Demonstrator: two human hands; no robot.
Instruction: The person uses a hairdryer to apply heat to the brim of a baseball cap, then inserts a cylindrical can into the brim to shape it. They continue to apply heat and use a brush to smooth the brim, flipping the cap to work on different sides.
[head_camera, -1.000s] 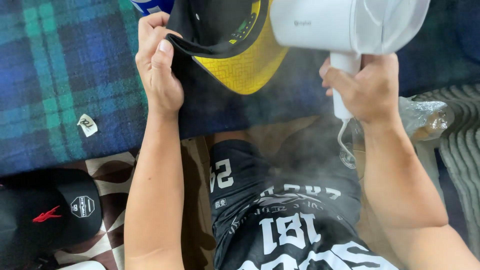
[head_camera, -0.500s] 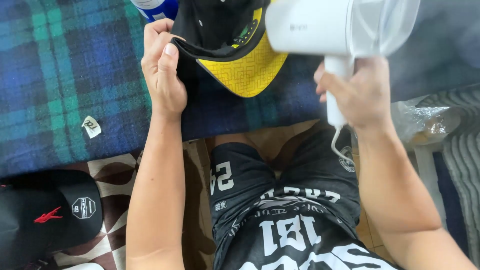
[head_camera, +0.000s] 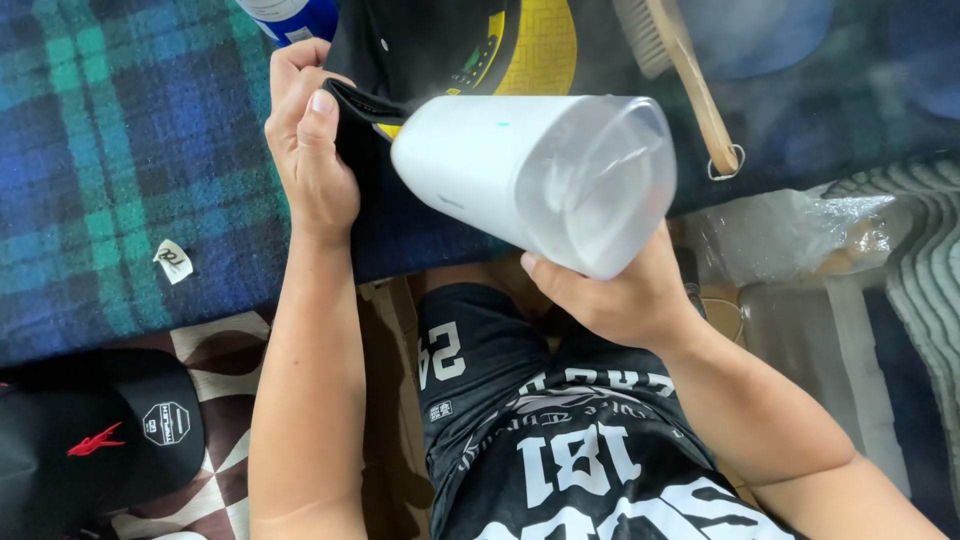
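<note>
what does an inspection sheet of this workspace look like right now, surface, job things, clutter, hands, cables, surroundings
surface: blue and green plaid cloth covers the worktop.
job's things: black cap with yellow underside lies on the cloth; white handheld steamer points its nozzle at the cap's edge.
clutter: wooden brush, blue and white can, small white tag, crumpled clear plastic bag.
grippers: left hand pinches the cap's edge; right hand grips the steamer from below.
cables: nothing seen.
surroundings: second black cap with a red emblem lies low on the left over a brown and cream patterned floor; grey striped fabric on the right.
</note>
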